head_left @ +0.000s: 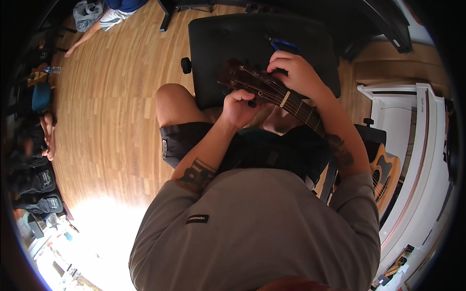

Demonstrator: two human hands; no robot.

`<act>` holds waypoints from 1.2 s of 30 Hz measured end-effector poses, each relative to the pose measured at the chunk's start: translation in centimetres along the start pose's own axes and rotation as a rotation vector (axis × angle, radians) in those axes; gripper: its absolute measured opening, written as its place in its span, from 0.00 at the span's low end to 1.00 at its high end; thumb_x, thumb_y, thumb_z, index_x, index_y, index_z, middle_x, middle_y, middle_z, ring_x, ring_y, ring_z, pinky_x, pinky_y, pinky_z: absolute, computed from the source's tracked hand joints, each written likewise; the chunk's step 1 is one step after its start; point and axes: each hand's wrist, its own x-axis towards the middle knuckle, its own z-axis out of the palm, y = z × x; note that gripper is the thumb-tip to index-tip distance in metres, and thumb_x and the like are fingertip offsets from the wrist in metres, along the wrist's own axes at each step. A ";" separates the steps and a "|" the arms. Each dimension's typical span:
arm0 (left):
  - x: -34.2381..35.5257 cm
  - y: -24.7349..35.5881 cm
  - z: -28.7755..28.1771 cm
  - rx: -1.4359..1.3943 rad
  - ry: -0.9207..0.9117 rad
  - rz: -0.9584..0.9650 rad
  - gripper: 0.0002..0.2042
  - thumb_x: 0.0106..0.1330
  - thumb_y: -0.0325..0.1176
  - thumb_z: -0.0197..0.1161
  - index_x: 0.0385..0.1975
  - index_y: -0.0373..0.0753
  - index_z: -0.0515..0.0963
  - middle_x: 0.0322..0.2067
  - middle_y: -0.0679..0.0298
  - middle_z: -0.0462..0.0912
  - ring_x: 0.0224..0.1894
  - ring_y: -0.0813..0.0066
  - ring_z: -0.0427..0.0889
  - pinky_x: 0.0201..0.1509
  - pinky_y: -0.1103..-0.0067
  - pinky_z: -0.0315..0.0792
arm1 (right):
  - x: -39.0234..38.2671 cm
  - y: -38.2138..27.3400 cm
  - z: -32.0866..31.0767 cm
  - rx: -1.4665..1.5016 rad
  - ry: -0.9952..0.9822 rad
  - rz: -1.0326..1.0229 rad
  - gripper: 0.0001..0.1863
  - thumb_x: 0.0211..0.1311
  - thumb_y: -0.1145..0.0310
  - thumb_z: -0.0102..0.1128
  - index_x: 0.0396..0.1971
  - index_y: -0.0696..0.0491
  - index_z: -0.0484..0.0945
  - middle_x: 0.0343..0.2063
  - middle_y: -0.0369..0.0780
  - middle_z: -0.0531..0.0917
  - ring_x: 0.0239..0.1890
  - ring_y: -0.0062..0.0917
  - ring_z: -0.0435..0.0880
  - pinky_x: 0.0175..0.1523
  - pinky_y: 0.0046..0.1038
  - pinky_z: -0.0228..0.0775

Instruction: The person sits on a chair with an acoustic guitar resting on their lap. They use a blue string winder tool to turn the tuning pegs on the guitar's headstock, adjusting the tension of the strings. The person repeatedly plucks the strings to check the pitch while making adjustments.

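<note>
A dark guitar headstock (242,75) with tuning pegs lies across my lap. Its fretted neck (303,112) with a pale nut slants down to the right, passing beneath my right forearm. My left hand (240,107) is closed at the near edge of the headstock, thumb and fingers on a dark tuning peg (252,104). At the far edge my right hand (297,72) bends over the strings near the pegs, fingers curled together. What its fingertips hold is hidden. Blue-handled pliers (283,44) lie just beyond it on a black padded bench (218,43).
On the right, a light wood guitar body (386,177) sits beside a white piano-like cabinet (410,160); whether it joins the neck, I cannot tell. A person's arm (87,40) and a plastic bag (87,17) are at far left. Black bags (41,191) line the left edge.
</note>
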 end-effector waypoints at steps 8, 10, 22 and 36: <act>-0.1 0.1 -0.4 0.023 0.007 -0.037 0.31 0.56 0.31 0.55 0.65 0.35 0.70 0.59 0.51 0.78 0.63 0.51 0.74 0.71 0.51 0.63 | -0.8 0.5 0.0 0.228 0.019 0.127 0.08 0.51 0.84 0.68 0.31 0.57 0.83 0.34 0.37 0.83 0.35 0.26 0.85 0.34 0.22 0.73; 0.0 0.2 -0.6 0.037 0.004 -0.037 0.31 0.56 0.32 0.54 0.65 0.35 0.70 0.59 0.51 0.78 0.63 0.51 0.74 0.71 0.50 0.63 | -0.8 0.3 0.1 0.318 0.054 0.188 0.08 0.53 0.84 0.68 0.32 0.57 0.84 0.35 0.37 0.84 0.36 0.26 0.85 0.35 0.22 0.74; -0.2 0.5 0.9 0.012 0.040 -0.061 0.29 0.55 0.31 0.55 0.62 0.37 0.72 0.57 0.54 0.79 0.60 0.56 0.76 0.66 0.54 0.67 | -0.8 0.7 0.8 0.013 0.034 0.011 0.09 0.55 0.81 0.69 0.36 0.57 0.85 0.39 0.36 0.83 0.38 0.30 0.86 0.41 0.26 0.80; -0.3 0.4 0.2 0.008 0.041 -0.045 0.23 0.57 0.31 0.55 0.55 0.36 0.77 0.53 0.56 0.82 0.57 0.58 0.78 0.64 0.52 0.69 | -0.5 0.5 0.6 -0.281 0.095 -0.191 0.06 0.50 0.78 0.70 0.30 0.56 0.83 0.33 0.35 0.82 0.32 0.30 0.84 0.35 0.29 0.78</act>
